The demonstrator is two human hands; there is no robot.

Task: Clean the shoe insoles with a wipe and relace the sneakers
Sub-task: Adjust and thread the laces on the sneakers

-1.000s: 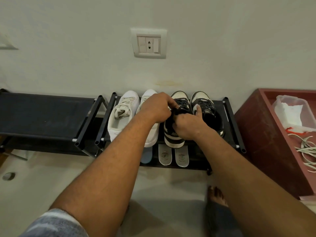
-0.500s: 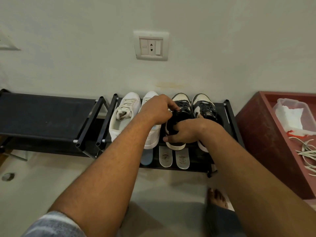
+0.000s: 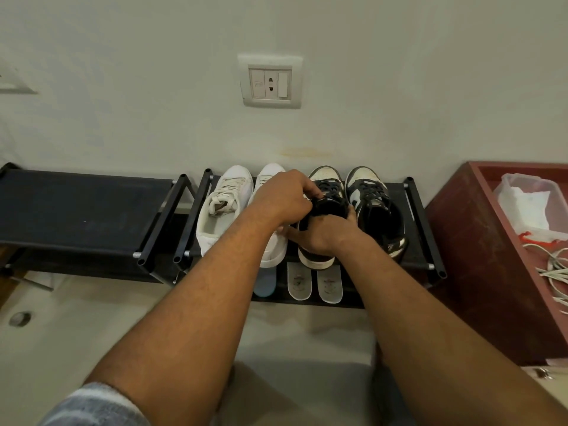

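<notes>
Matt black metal rack [image 3: 421, 224]

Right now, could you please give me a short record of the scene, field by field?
left hand: grips the top of the held sneaker
right hand: holds that sneaker's side
other black-and-white sneaker: on the rack, laced
white sneakers: on the rack, left of the hands
insoles: lower shelf
white laces: in the red box

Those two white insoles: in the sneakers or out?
Out. Both white insoles lie flat, side by side, on the rack's lower shelf, below the black-and-white sneaker being held.
</notes>
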